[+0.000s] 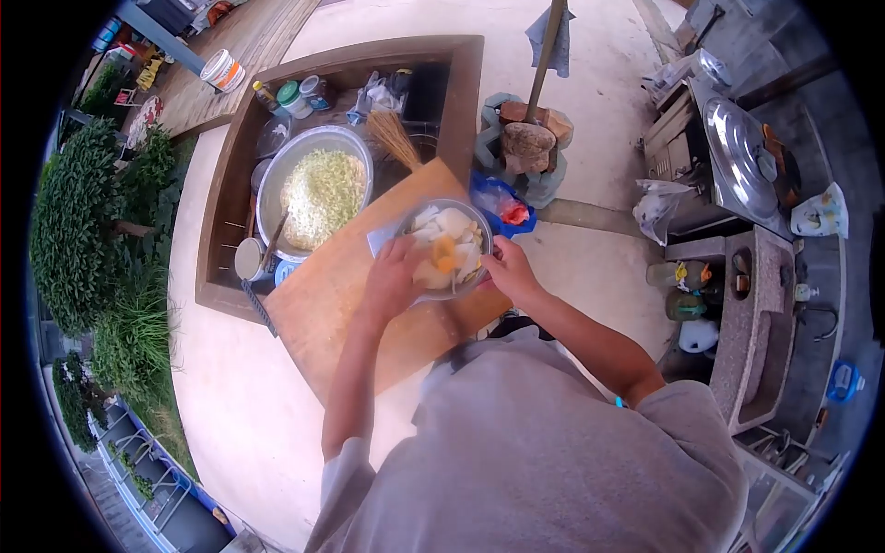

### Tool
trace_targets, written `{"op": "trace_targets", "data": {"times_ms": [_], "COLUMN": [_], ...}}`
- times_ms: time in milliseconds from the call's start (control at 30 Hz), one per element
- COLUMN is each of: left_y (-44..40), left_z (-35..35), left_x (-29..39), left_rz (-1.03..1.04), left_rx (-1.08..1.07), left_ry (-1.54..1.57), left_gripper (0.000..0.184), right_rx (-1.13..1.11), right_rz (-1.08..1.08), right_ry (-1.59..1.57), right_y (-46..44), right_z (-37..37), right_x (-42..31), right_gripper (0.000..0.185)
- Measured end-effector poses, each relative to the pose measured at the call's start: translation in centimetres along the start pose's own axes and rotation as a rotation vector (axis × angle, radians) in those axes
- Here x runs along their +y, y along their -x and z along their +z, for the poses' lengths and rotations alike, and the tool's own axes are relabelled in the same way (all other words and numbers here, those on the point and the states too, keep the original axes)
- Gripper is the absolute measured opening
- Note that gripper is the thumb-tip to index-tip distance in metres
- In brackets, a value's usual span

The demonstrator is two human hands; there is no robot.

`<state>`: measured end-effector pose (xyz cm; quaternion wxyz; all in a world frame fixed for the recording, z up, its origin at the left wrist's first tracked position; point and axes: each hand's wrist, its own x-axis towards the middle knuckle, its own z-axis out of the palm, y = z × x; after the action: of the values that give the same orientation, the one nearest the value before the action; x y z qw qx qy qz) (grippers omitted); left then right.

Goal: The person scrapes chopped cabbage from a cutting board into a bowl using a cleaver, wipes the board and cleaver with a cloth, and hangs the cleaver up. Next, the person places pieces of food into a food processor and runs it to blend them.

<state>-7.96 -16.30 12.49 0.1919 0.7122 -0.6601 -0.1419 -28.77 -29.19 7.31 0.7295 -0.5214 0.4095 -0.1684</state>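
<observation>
Between my hands is a round metal bowl point(489, 229), over the far right part of a wooden board point(336, 300). Pale, whitish pieces and an orange-yellow patch point(445, 253) show inside it; their kind is unclear. My left hand point(392, 276) is closed on the bowl's left side, beside something white and flat at the rim. On the opposite rim, my right hand point(512, 269) grips with the thumb on top. Whether the bowl rests on the board or is lifted, I cannot tell.
Left of the board, a large basin point(262, 198) holds shredded pale green food, with a stick leaning in it. A straw brush point(395, 138) and jars lie in the wooden-framed stand point(461, 101). A pole in a stone base point(528, 147) stands ahead; a stone sink point(761, 341) is right.
</observation>
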Motion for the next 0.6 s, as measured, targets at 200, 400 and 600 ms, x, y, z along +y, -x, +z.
{"op": "trace_targets", "data": {"times_ms": [200, 400, 600], "left_y": [2.4, 9.0, 17.7], "left_z": [-1.4, -5.1, -8.9], "left_x": [-1.7, -3.3, -5.5], "left_rz": [-0.037, -0.127, -0.305], "left_rx": [-0.043, 0.200, 0.295], "left_ry": [0.239, 0.239, 0.295], "left_gripper": [0.040, 0.048, 0.054], "right_rx": [0.020, -0.136, -0.309], "right_rz": [0.000, 0.050, 0.057], "right_ry": [0.069, 0.044, 0.077], "right_y": [1.0, 1.5, 0.9], "right_z": [3.3, 9.1, 17.1], "right_x": [0.9, 0.7, 4.3], "right_gripper": [0.019, 0.027, 0.016]}}
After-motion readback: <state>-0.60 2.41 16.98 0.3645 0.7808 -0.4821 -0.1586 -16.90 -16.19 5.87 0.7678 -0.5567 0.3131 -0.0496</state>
